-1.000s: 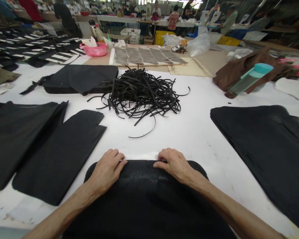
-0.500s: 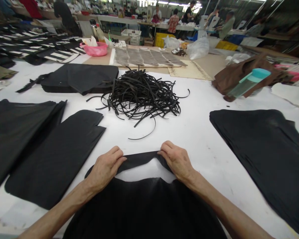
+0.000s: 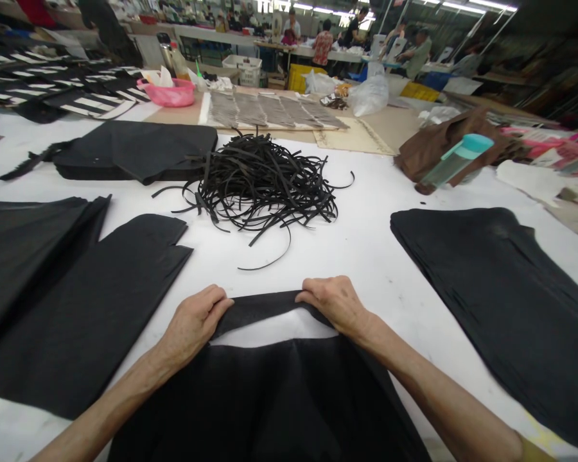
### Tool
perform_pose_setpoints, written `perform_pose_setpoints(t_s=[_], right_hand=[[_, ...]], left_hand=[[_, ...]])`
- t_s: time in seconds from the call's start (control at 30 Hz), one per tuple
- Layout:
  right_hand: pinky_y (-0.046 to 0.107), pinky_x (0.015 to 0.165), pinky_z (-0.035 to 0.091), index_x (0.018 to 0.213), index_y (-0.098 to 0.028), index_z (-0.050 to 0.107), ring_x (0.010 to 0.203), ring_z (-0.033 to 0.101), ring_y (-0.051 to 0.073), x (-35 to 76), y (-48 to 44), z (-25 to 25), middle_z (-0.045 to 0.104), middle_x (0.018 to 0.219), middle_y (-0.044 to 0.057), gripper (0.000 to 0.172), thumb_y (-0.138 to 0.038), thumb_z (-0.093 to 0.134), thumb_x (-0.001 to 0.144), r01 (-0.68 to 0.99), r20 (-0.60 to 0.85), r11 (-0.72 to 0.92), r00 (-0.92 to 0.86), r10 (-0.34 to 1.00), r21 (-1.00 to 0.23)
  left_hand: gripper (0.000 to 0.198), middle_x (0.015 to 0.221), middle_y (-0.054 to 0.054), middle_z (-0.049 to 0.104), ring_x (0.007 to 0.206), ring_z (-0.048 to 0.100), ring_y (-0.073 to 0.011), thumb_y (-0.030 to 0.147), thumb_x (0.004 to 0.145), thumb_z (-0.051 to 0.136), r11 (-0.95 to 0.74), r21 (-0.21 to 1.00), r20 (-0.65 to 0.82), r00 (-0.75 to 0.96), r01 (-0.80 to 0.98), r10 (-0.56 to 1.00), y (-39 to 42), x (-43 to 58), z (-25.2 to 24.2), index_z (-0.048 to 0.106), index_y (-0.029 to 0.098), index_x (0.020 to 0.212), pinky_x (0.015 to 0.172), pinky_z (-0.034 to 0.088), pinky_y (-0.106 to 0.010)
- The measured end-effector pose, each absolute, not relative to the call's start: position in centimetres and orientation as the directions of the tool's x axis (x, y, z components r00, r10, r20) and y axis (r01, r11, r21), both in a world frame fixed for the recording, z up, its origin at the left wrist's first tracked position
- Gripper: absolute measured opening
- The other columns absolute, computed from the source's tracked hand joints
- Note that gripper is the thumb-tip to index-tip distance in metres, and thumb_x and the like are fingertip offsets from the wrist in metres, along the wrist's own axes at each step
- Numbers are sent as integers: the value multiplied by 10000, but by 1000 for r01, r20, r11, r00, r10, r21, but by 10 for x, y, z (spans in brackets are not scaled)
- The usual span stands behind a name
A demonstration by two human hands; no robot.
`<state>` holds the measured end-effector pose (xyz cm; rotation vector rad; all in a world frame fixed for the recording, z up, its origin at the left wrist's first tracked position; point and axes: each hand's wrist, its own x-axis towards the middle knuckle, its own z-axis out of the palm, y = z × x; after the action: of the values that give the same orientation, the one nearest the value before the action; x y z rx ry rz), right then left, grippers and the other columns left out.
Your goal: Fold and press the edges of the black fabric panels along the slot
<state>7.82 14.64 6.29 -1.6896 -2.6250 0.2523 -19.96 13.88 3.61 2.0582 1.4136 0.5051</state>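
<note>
A large garment workshop stretches far beyond the fingers, and co-workers [image 3: 322, 46] are seen at distant benches. A long white-covered cutting table [image 3: 366, 256] lies under and ahead of the fingers. Beyond the fingertips, a loose heap of black strips [image 3: 262, 189] is piled, with a black fabric stack [image 3: 135, 151] behind it and to the left. Left of the left fingers, 2 black panels [image 3: 87, 314] are laid flat; right of the right fingers, 1 more black panel [image 3: 491, 295] is spread out. Far beyond the right fingers, a teal-lidded bottle [image 3: 457, 160] lies on brown cloth [image 3: 443, 147].

The black fabric panel [image 3: 270, 398] lies directly below and toward the body from the fingers. Its far edge [image 3: 260, 314] is held raised, and a band of white table shows beneath it. That edge is gripped by the left hand [image 3: 192, 317] and the right hand [image 3: 334, 301], with the fingers closed over it; the thumbs are hidden. The step in hand is judged to be the lifting and turning of this edge. The next move is judged to call for both grips to be kept even, so that the panel is not creased.
</note>
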Motion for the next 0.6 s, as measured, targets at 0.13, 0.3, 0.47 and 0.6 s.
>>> perform_pose_setpoints(t_s=[0.13, 0.3, 0.47, 0.6], right_hand=[[230, 552, 296, 716, -201, 630, 553, 507, 118, 88, 151, 64, 565, 553, -27, 320, -455, 498, 861, 857, -132, 264, -353, 926, -443], [226, 541, 333, 702, -186, 637, 579, 488, 119, 109, 151, 67, 566, 610, -33, 345, -440, 459, 854, 711, -349, 41, -393, 851, -702], [245, 629, 378, 843, -219, 661, 721, 561, 161, 134, 135, 70, 648, 776, -10, 229, -411, 549, 788, 769, -413, 0, -344, 843, -639], [239, 616, 373, 766, -233, 644, 682, 559, 145, 146, 119, 66, 626, 697, -34, 110, -305, 561, 776, 862, -358, 14, -225, 906, -507]], left_hand=[[285, 725, 14, 455, 663, 461, -139, 371, 912, 334, -335, 585, -11, 420, 739, 907, 139, -202, 31, 453, 203, 717, 639, 325, -275], [261, 756, 18, 482, 669, 475, -138, 383, 904, 345, -300, 548, -24, 373, 781, 927, 140, -202, 23, 461, 212, 744, 640, 326, -275], [272, 719, 20, 498, 663, 484, -142, 399, 889, 353, -249, 580, -38, 332, 775, 943, 142, -203, 21, 471, 214, 727, 638, 332, -276], [294, 714, 19, 515, 656, 490, -144, 434, 880, 347, -262, 601, -17, 340, 755, 940, 145, -203, 20, 476, 217, 729, 644, 346, -272]])
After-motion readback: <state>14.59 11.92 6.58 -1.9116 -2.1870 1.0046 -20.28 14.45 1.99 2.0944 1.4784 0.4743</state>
